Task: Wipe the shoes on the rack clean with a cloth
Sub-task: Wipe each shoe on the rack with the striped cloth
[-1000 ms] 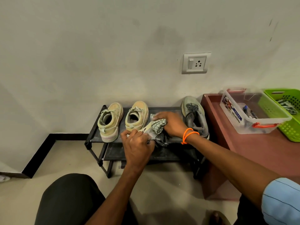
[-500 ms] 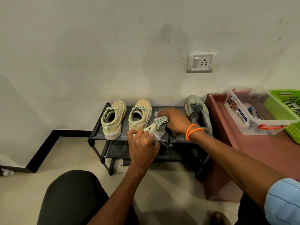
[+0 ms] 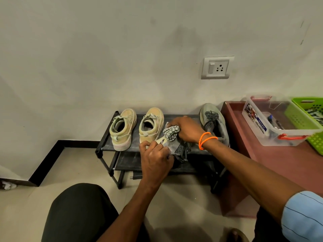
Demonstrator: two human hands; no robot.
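Pale wall (image 3: 122, 49), wall socket (image 3: 217, 67), tiled floor (image 3: 70, 168)

clear plastic box (image 3: 272, 130) | side label | printed text too small to read

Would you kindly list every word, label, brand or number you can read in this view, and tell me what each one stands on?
Nothing here can be read with confidence.
Printed label on the side of the clear plastic storage box with red handles: a picture and a dark strip of white lettering, too small and blurred to read.
Grey wall socket plate: a switch and pin holes, no visible text.
Dark mark on the pale part of the grey shoe in the hands: unreadable.
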